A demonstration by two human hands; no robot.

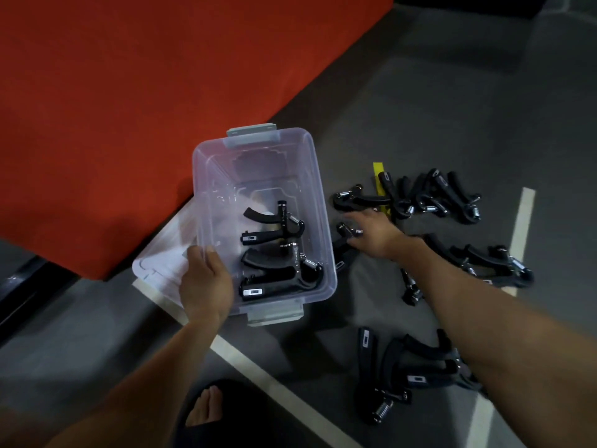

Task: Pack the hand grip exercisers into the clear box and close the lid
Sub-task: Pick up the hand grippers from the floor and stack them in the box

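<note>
The clear box [318, 202] stands open on the grey floor, with two black hand grip exercisers [281, 250] lying in its near end. My left hand [206, 281] grips the box's left rim near the front corner. Just right of the box, my right hand [371, 234] reaches over another exerciser [350, 229], fingers spread above it and thumb below; the hand is blurred. The clear lid [161, 260] lies flat on the floor against the box's left side, partly under it.
Several more exercisers lie scattered on the floor at the back right [429, 197], at the right [491, 263] and near me [403, 367]. A red mat [129, 101] borders the box on the left. My foot in a black slipper [206, 405] is below the box.
</note>
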